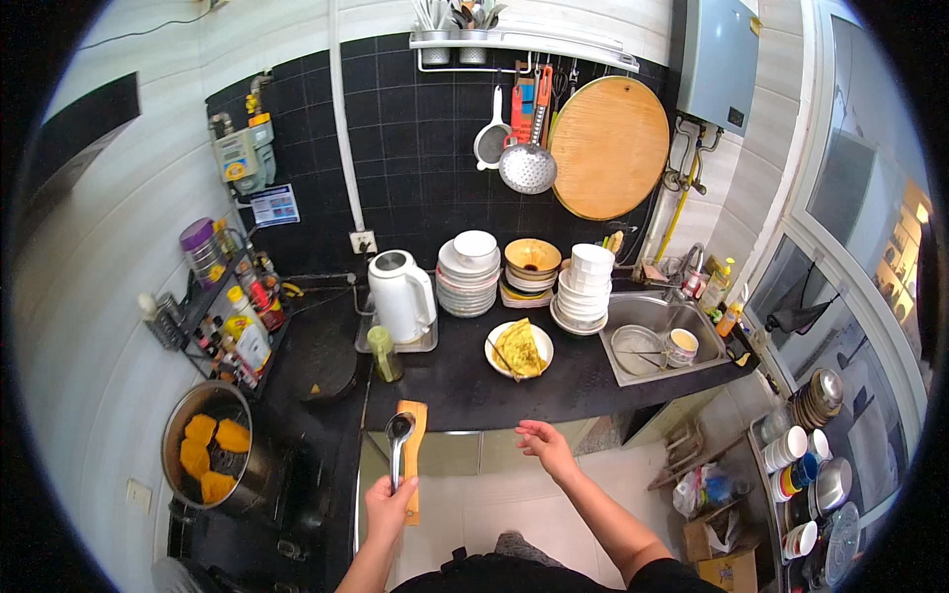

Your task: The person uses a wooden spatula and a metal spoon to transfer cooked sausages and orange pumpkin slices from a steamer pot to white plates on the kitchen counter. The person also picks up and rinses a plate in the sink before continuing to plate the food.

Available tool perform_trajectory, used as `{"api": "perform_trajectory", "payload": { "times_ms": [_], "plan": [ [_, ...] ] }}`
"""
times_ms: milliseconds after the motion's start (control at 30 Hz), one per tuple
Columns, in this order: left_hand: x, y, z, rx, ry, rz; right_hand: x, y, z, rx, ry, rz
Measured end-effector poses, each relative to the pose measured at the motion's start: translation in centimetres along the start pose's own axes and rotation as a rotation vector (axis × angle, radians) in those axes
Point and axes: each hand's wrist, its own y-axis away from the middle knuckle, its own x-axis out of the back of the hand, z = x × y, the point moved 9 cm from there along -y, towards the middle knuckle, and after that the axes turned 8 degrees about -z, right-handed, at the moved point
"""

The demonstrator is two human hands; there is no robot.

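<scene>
My left hand (387,511) grips a metal ladle (399,437) together with a flat wooden spatula (418,437), both pointing up towards the counter. My right hand (547,449) is empty, its fingers apart, in front of the counter edge. Beyond it, on the black counter (460,396), stands a white plate (547,351) with a folded yellow pancake (520,348) and what looks like a chopstick or thin utensil on it. A green-tinted cup (383,356) sits near the white electric kettle (400,296).
At left, a steel pot (245,452) holds several orange pieces, beside a spice rack (222,319) and a dark pan (326,370). Stacked plates (466,285) and white bowls (584,296) line the back. The sink (623,370) holds dishes. A dish-laden shelf (771,474) stands at right.
</scene>
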Motion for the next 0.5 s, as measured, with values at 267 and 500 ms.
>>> {"api": "perform_trajectory", "payload": {
  "times_ms": [267,500],
  "plan": [
    [-2.2,-10.4,2.1,-0.031,-0.013,0.117,5.0,-19.3,-3.5,-0.024,-0.016,-0.061],
    [-4.8,-17.3,3.9,-0.032,0.01,0.308,8.8,-39.2,-7.2,-0.042,0.141,-0.012]
  ]
}}
